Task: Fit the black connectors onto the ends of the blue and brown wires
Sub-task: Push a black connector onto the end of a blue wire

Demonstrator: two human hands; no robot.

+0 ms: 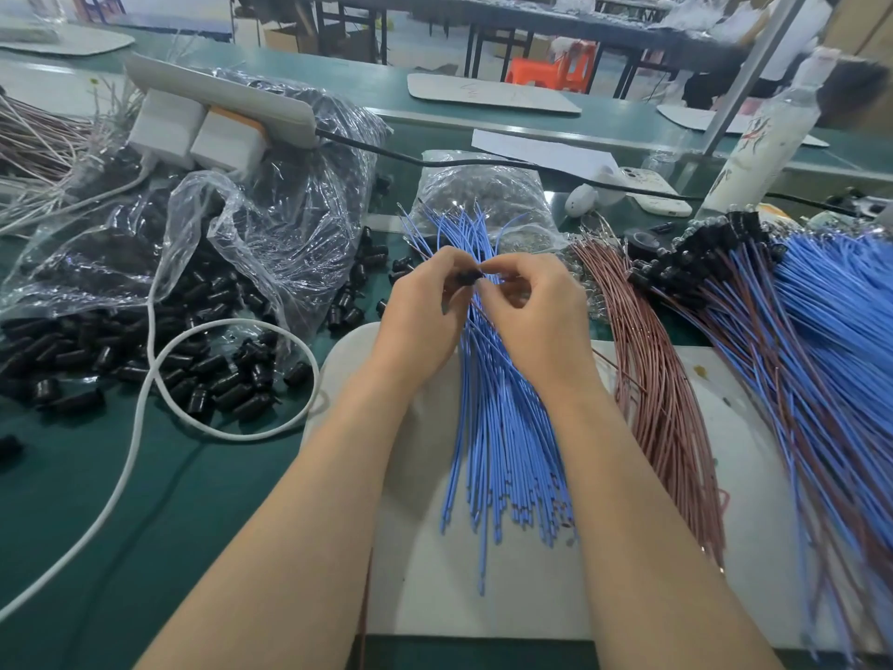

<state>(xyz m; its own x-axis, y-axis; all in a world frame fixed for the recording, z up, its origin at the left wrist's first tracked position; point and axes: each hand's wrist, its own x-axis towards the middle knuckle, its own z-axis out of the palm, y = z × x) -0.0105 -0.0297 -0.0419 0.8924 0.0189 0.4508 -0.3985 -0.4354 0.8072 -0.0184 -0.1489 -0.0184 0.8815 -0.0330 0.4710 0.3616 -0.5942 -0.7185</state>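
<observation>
The left hand (425, 307) and right hand (531, 311) pinch one connector (468, 278) between curled fingertips above the blue wires (502, 427), forearms partly hiding them, with brown wires (667, 403) to the right, loose connectors (193, 365) and a bag (241, 224) to the left, a white board (435, 573) beneath, on a green workshop bench (145, 515).

Two hands (419, 311) (534, 314), one power strip (217, 91), two white plugs (164, 125) (227, 140), one white cable (145, 408), one phone (652, 191), one bottle (756, 147).

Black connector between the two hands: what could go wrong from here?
1. The black connector is small and only pinched between the left hand and right hand; it may slip and get lost among the blue wires below.
2. The blue wires lie close to the brown wires, so a careless sweep might mix them.
</observation>
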